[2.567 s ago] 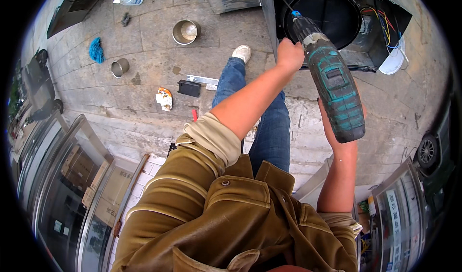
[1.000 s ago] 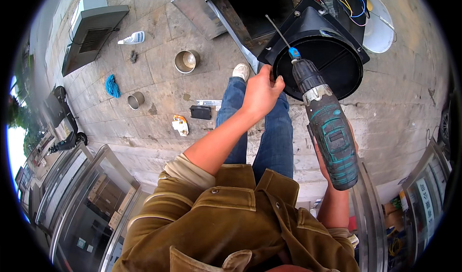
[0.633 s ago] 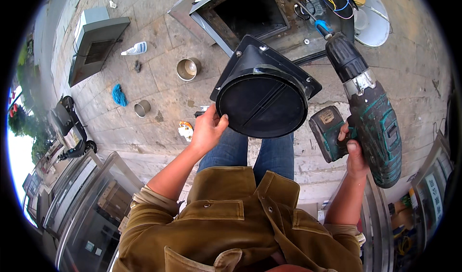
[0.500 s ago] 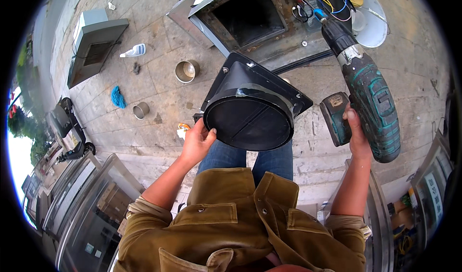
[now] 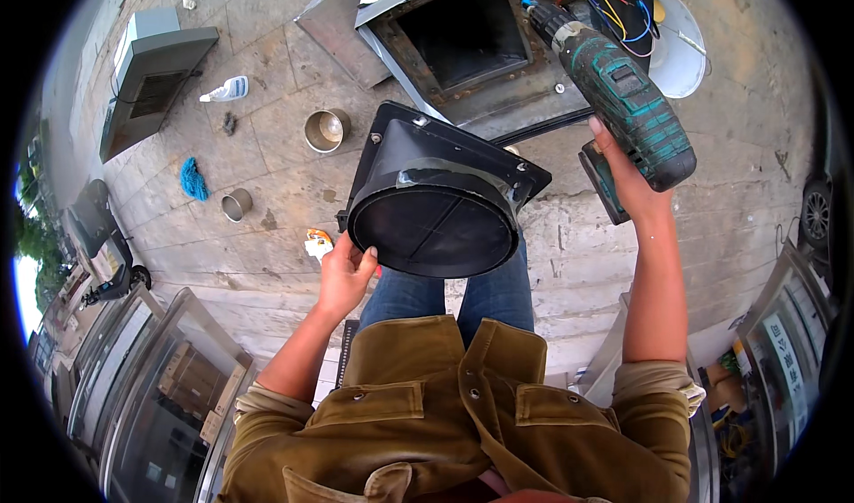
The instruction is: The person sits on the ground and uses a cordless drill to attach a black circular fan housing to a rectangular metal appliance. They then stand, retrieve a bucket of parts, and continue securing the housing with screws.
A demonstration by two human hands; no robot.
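Gripping the round lower rim of a black duct adapter (image 5: pixel 436 205), the left hand (image 5: pixel 345 272) has fingers curled up onto the rim's edge, thumb side toward the body, forearm angled up from lower left w/ elbow bent. Adapter hangs in front of the person, above the jeans (image 5: pixel 454 294), square flange tilted away at the top, round mouth facing the camera.

Right hand (image 5: pixel 633 183) is raised higher, arm nearly straight up from the rolled olive sleeve. Fingers wrapped tight around the handle of a teal-and-black cordless drill (image 5: pixel 623 103); battery base sits against the palm, bit end pointing up-left twd the open metal housing (image 5: pixel 458 40) on the pavement. Drill and adapter are apart, not touching.

On the stone paving to the left: a steel bowl (image 5: pixel 325 129), a smaller metal cup (image 5: pixel 237 205), a blue rag (image 5: pixel 193 179), a white spray bottle (image 5: pixel 227 89). Coloured wires (image 5: pixel 614 5) spill near the housing's top right, beside a white bucket (image 5: pixel 680 45).
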